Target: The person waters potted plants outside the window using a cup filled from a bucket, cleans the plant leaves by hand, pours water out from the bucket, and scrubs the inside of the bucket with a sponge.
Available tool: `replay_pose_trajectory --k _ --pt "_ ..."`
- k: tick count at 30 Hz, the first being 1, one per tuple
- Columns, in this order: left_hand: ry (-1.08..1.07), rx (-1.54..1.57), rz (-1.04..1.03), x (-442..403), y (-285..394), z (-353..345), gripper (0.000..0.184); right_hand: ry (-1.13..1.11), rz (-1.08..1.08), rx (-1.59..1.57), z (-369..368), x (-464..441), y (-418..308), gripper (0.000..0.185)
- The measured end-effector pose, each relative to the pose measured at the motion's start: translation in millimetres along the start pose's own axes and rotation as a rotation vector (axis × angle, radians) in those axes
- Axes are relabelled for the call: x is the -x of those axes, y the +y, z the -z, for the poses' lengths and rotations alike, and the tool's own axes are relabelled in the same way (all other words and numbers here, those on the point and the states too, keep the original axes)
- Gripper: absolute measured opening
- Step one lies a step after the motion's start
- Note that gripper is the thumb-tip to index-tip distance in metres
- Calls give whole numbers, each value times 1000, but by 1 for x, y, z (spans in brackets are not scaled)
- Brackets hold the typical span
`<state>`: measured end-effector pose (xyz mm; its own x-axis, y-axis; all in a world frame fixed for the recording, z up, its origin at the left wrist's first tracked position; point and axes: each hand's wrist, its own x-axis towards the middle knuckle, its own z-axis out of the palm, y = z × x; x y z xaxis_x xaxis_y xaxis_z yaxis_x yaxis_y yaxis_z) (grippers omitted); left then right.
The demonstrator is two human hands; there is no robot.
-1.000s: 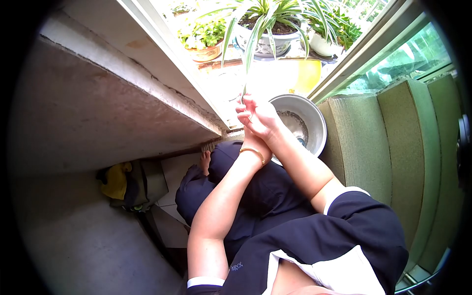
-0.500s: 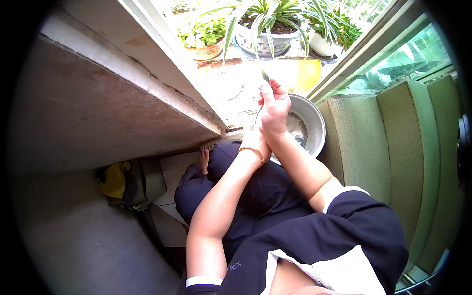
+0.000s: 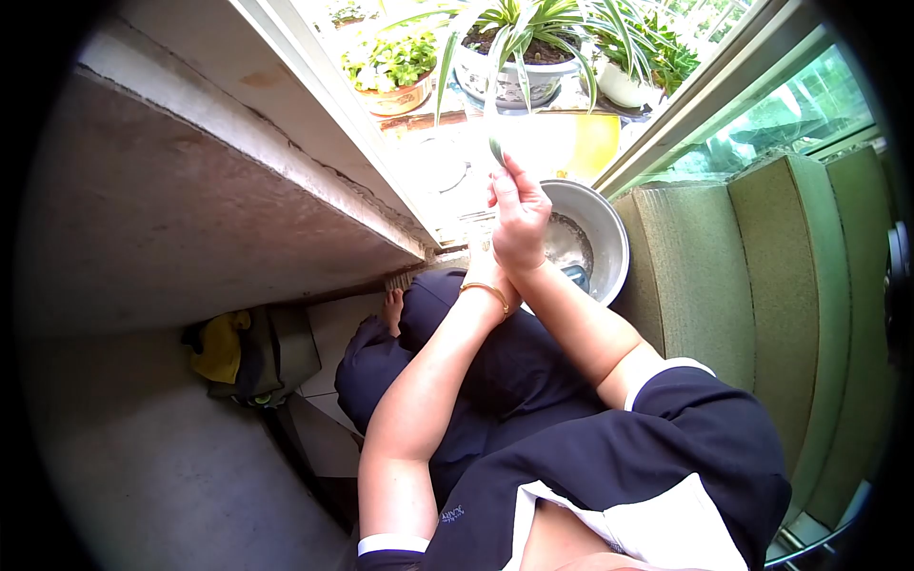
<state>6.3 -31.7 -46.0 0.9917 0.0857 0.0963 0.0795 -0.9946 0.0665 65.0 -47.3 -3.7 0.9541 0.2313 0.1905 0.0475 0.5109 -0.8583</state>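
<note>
My right hand (image 3: pixel 521 217) is closed in a pinch on the end of a long green-and-white striped leaf (image 3: pixel 496 149), which hangs from a spider plant (image 3: pixel 519 24) in a patterned white pot. Beside and partly behind the right wrist is my left hand (image 3: pixel 484 255), with a gold bracelet at its wrist. Glare and the right arm hide the left fingers. Close to the right of both hands stands a metal basin (image 3: pixel 619 249). A dark bluish object (image 3: pixel 576 276) lies in it, partly behind my right forearm.
Two more potted plants, a leafy one (image 3: pixel 392 67) and a white-potted one (image 3: pixel 628 86), flank the spider plant. A window frame (image 3: pixel 709 95) and green-grey padded panels (image 3: pixel 690 276) rise on the right; a wall (image 3: pixel 219 181) is on the left. A bag with yellow cloth (image 3: pixel 224 347) lies low left.
My right hand has shifted slightly left and down, and the pinched leaf has swung left with it. More of the basin's inside shows. The left arm has barely moved.
</note>
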Motion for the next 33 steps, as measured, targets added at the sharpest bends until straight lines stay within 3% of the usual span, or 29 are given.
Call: replay_pose_trajectory --k 4,6,7,9,10,11,12,14,17,18,21,24,25,28,31,33 --pt "149 -27 3 1 -2 0 43 -22 -28 5 -2 4 -4 31" --pt "-160 671 170 1 -6 3 48 -93 28 33 -5 8 -6 31" --pt "-159 670 168 5 -8 -10 48 -158 129 220 1 10 1 30" --pt "30 444 8 22 -11 -49 54 -309 317 368 -2 12 -9 30" --pt "30 443 7 27 -14 -46 54 -416 463 415 -3 12 -18 30" --pt "-24 265 -118 33 -19 -45 55 -530 390 386 -6 17 -30 31" --pt "-18 167 -164 30 -18 -46 56 -647 451 390 -7 17 -40 30" --pt "10 -31 -254 24 -18 -46 56 -746 729 401 -8 8 -49 31" --pt "-91 867 217 5 -2 -19 49 -578 835 426 -14 -18 -57 27" --pt "-283 162 -23 6 3 15 35 -484 872 467 -16 -35 -52 24" --pt "-145 115 -127 12 2 24 18 -413 956 831 -36 -99 -55 41" --pt "-164 137 -113 11 3 25 22 -431 1036 1284 -45 -159 -30 52" --pt "-133 147 -121 12 3 20 20 -475 1051 1462 -45 -174 -25 49" --pt "-88 142 -115 13 2 18 20 -467 994 1526 -51 -198 -12 42" --pt "-81 166 -109 13 0 18 19 -417 808 1238 -46 -222 1 31" --pt "-100 185 -93 13 -1 19 19 -467 620 982 -47 -220 -17 39"
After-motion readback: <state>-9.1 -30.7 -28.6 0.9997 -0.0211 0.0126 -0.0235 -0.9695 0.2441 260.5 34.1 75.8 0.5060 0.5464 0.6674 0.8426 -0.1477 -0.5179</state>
